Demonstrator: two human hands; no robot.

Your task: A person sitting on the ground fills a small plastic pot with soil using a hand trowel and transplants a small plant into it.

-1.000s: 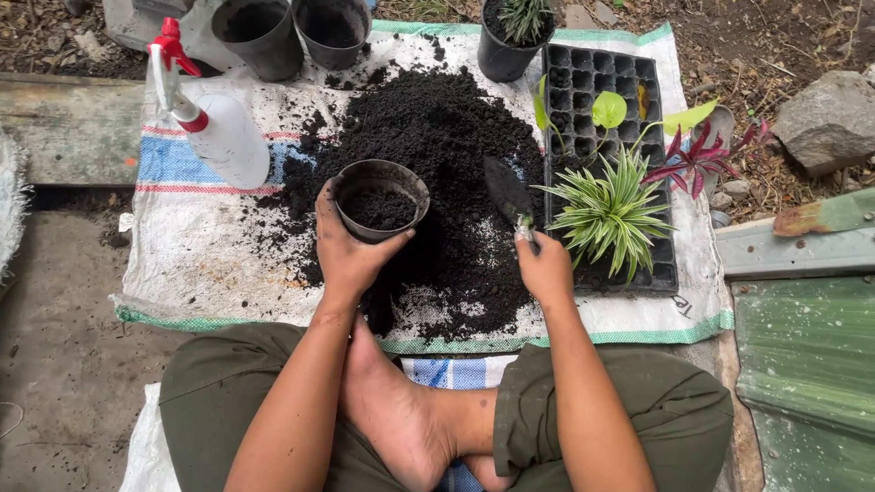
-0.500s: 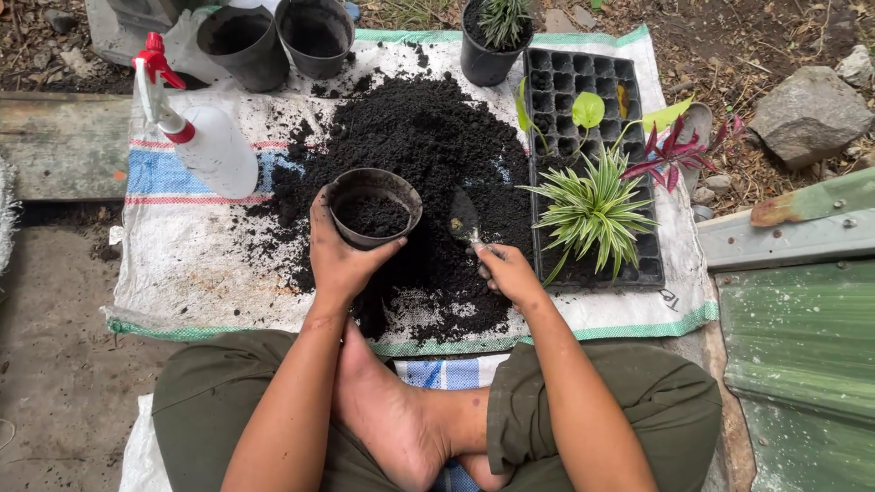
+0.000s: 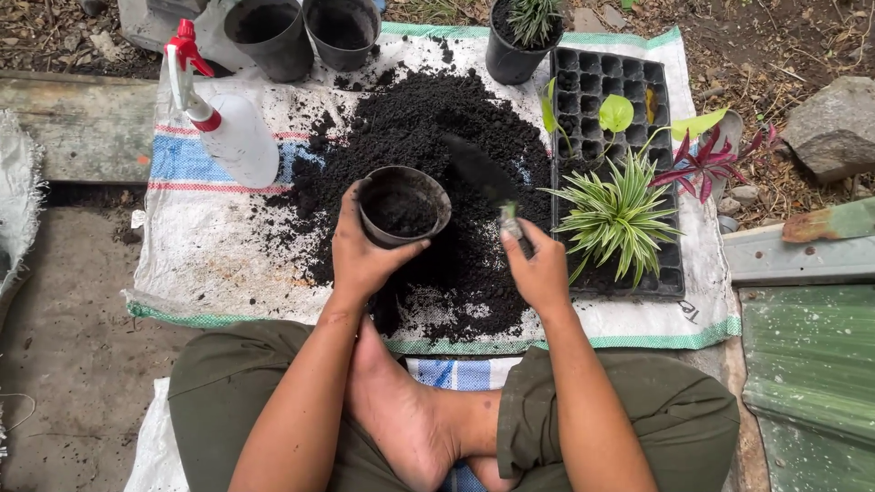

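Left hand gripping a small round black plastic pot part-filled with soil, held over the dark soil heap on a white woven sack, right hand clenched on a dark narrow trowel just right of the pot, striped green plant on the black cell tray further right, white spray bottle with red nozzle far left.

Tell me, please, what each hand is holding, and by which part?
Left hand grips the small dark round plastic pot by its side wall; right hand holds the dark trowel by its handle.
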